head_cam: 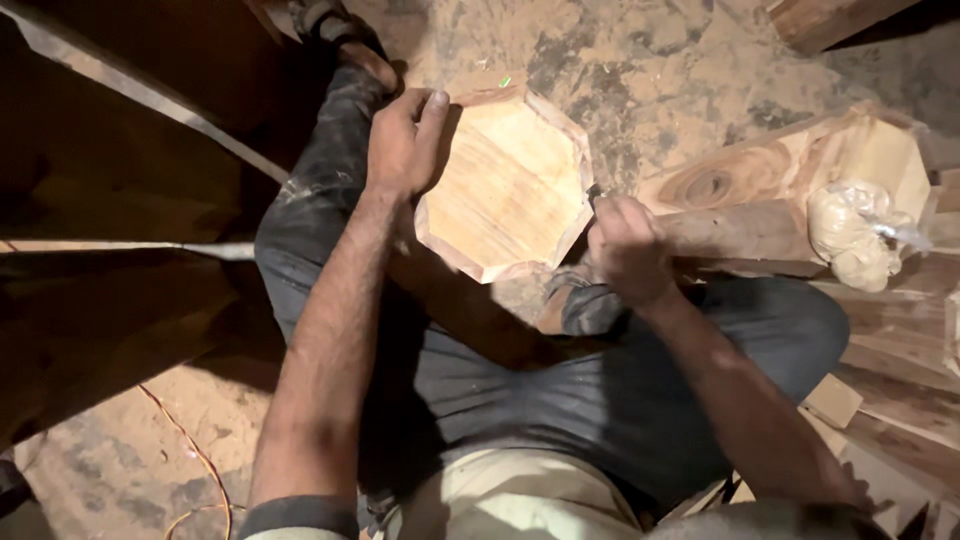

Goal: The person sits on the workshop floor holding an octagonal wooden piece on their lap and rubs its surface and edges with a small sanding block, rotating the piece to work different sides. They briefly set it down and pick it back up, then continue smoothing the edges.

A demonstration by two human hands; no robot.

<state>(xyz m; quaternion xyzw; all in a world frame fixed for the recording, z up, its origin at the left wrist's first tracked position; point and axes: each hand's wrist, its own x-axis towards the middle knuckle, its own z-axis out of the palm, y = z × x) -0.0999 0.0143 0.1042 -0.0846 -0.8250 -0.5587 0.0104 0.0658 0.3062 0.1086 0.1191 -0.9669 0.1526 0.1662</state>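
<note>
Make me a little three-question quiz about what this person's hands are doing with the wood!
1. True or false: the left hand rests on the upper left edge of the octagonal wooden piece.
2. Which hand is closed around a small tool at the piece's right edge?
A. left
B. right
C. neither
3. Fill in: the whitish plastic bag lies on the wooden pieces to the ____ of the person.

Key:
1. True.
2. B, the right hand; the tool is too blurred and hidden to name.
3. Right.
</note>
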